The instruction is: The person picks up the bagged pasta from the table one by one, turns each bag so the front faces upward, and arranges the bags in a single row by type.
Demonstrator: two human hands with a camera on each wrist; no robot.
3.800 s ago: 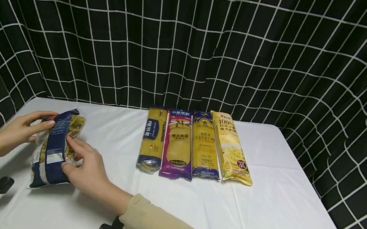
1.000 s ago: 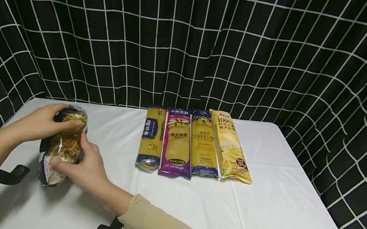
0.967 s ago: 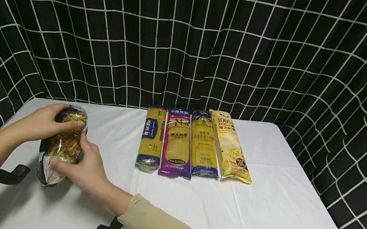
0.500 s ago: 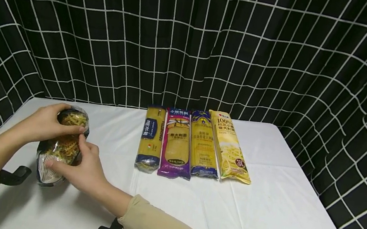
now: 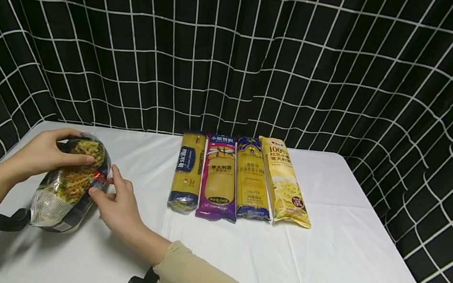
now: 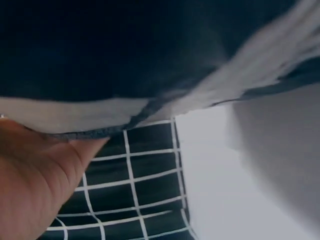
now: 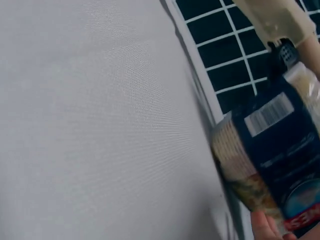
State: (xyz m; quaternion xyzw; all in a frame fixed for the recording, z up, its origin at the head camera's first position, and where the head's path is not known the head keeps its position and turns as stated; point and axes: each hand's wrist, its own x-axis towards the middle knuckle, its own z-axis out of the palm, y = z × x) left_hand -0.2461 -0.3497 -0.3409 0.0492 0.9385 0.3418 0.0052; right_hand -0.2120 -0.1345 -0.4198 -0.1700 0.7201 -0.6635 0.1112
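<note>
at the lower left of the head view the pasta bag [image 5: 68,187] is now tilted, with its far end raised and its near end, white and pleated, pointing down to the lower left over the tabletop [image 5: 321,271]. half a second ago it lay more flat and straight, and almost four seconds ago its blue label side was up; now the clear side with the spiral pasta faces up, so the bag was turned over between the hands. the left hand [image 5: 48,153] grasps the top end, its fingers curled over the bag. the right hand [image 5: 118,201] has come away from the middle of the bag; its fingers are now spread and relaxed and only the tips touch the right edge, near a red mark. in my judgement the turning is almost finished and the left hand alone carries the bag. the right wrist view shows the bag [image 7: 272,155] with its barcode at the right edge of the frame. the four long spaghetti packs [image 5: 243,177] in the middle of the frame have not moved.
</note>
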